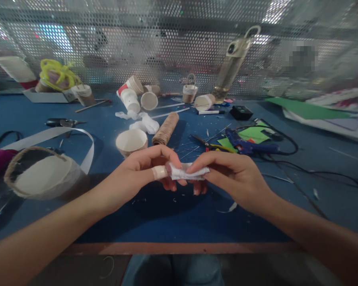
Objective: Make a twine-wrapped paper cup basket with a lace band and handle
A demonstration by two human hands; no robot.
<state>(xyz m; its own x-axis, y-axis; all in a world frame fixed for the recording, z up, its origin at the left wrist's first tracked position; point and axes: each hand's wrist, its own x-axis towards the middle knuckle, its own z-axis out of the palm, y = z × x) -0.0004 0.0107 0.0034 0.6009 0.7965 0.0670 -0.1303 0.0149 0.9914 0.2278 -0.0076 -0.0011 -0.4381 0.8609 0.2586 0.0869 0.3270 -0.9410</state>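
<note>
Between my two hands, above the front of the blue table, is a small folded piece of white fabric (183, 173). My left hand (147, 165) pinches its left end, with a beige bandage (160, 172) around the thumb. The right end is held by the thumb and fingers of my right hand (229, 167). Just beyond my left hand stands a twine-wrapped cup (131, 142) with a white inside. A spool of brown twine (166, 129) lies behind the fabric.
A small basket (44, 174) and white ribbon (91, 153) lie left. To the right are pliers (210, 145), a blue glue gun (247, 145) with its cord, and green sheets (310, 112). Paper cups (131, 89), a marker (210, 112) and a bottle (231, 67) stand or lie near the perforated metal screen (167, 43).
</note>
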